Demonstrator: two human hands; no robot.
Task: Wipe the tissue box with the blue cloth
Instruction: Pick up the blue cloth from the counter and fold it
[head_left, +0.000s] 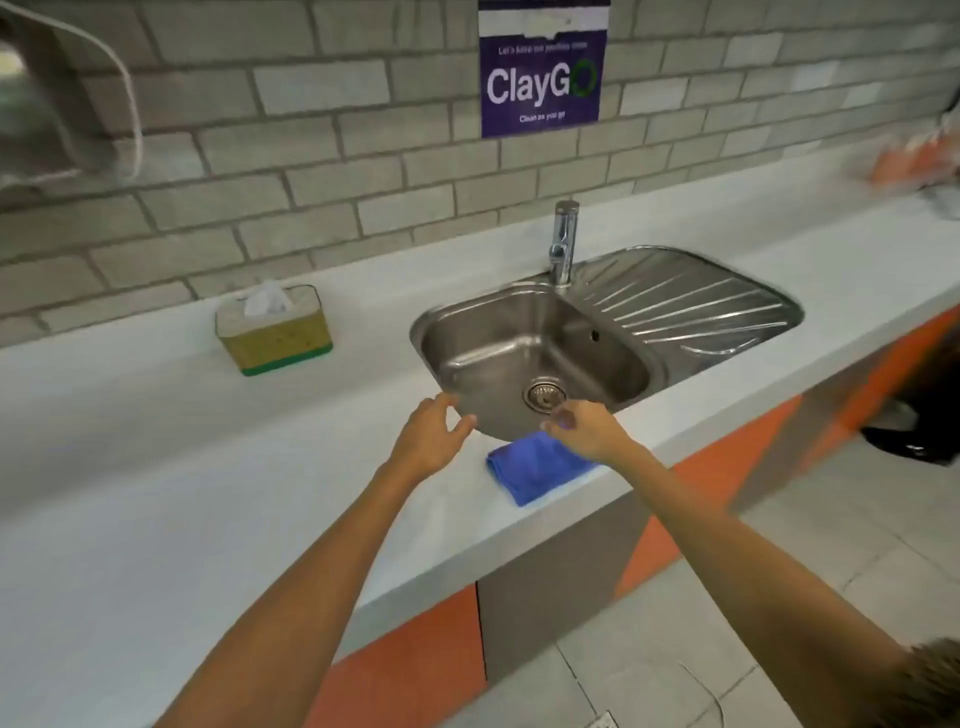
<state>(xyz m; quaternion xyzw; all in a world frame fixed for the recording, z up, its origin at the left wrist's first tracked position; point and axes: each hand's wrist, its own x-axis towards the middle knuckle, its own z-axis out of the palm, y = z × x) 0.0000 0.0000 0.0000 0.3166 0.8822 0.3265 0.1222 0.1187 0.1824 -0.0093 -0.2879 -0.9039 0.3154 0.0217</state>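
**At the sink counter: both hands empty above the cloth**

On the pale grey counter (156, 519) I see my folded, fuzzy blue cloth (535, 467) at the front edge, below the round steel sink (519, 343). My left hand (431, 436) and right hand (587, 431) hover loosely spread, holding nothing. The yellow-green rectangular tissue box (274, 332) stands well left. A purple poster (541, 73) reads "ClayGo".

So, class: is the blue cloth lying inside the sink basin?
No, the blue cloth lies folded on the countertop at its front edge, in front of the sink.
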